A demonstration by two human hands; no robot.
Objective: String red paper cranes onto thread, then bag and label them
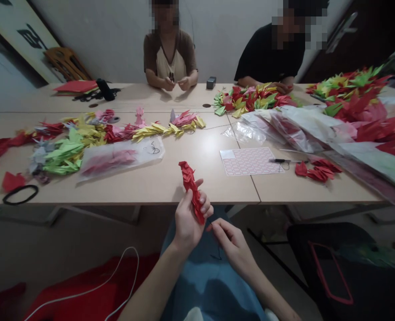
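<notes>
My left hand's (188, 225) fingers curl round the red paper bundle (193, 191) near the pale tabletop (144, 189), my right hand (229, 238) pinching dark thread (220, 254) below! Right, a printed sheet (251, 161), too small to read; far left, black characters (32, 36) beside the grey wall (107, 40).

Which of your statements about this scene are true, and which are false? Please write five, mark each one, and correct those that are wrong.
1. The left hand holds folded red paper. True.
2. The right hand holds scissors. False: it appears to pinch a dark thread.
3. A black ring lies near the table's front edge. True.
4. The printed sheet lies left of the red paper. False: it lies to the right.
5. A pen overlaps the printed sheet. True.
</notes>
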